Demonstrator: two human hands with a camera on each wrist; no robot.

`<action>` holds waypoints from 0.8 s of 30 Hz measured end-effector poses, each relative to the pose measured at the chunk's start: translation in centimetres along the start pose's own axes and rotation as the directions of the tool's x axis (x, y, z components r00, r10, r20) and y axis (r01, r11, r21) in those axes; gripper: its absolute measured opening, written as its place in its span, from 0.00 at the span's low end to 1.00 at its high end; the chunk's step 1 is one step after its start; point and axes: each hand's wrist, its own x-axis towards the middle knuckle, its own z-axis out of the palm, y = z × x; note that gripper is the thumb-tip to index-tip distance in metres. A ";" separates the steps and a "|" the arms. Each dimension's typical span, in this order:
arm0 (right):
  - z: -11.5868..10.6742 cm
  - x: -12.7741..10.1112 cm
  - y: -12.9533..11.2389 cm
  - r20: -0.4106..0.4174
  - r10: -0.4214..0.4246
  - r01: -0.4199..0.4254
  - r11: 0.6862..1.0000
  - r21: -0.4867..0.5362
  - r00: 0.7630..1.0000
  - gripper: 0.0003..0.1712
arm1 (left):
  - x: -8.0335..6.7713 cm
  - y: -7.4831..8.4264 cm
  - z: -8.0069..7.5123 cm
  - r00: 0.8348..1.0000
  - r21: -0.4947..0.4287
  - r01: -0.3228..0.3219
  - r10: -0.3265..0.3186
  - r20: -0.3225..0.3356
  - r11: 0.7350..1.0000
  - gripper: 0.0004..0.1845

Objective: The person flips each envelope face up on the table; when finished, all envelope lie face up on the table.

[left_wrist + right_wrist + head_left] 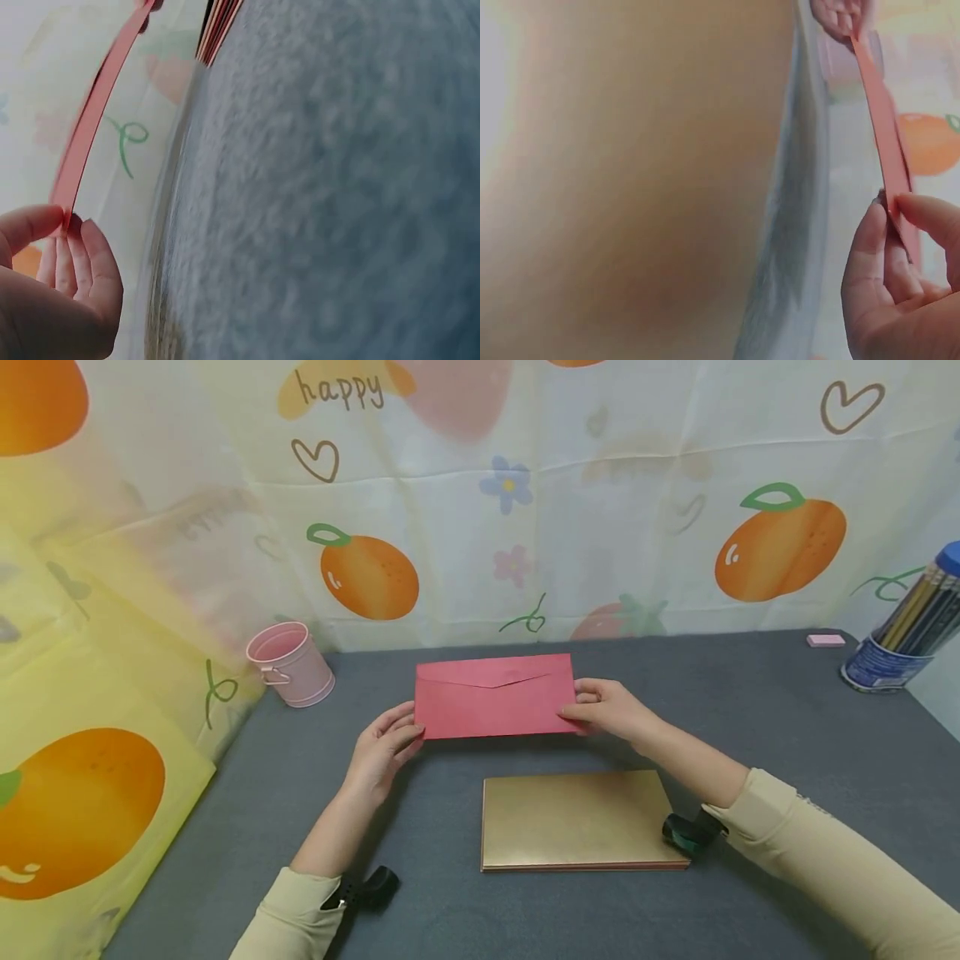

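Head view shows us a red envelope (495, 696) held up above the grey table (787, 752), flap side toward us and the flap closed. Our left hand (380, 752) pinches its left short edge near the lower corner, thumb in front and fingers behind; our right hand (609, 707) pinches the right short edge the same way. Both hands are closed on the envelope, one at each end, well apart from each other.

From the left wrist view we see the envelope (94, 112) edge-on, a thin red strip rising from between the thumb and fingers (90, 259), clear of the table surface. From the right wrist view the envelope (885, 142) is again edge-on, gripped between thumb and fingers (870, 255), with the other hand at its far end.

On the table just in front of the envelope lies a stack of gold envelopes (577, 818), flat. A pink bucket (290, 663) stands at the far left by the fruit-print backdrop (525, 485). At the far right a tub of pencils (911, 622) leans, with a small pink eraser (826, 640) near it.
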 end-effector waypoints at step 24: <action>7.9 7.2 -2.0 0.056 0.046 -0.054 0.985 0.165 0.997 0.37 | 3.5 1.1 -6.0 0.925 0.100 -0.091 0.122 -0.360 0.991 0.26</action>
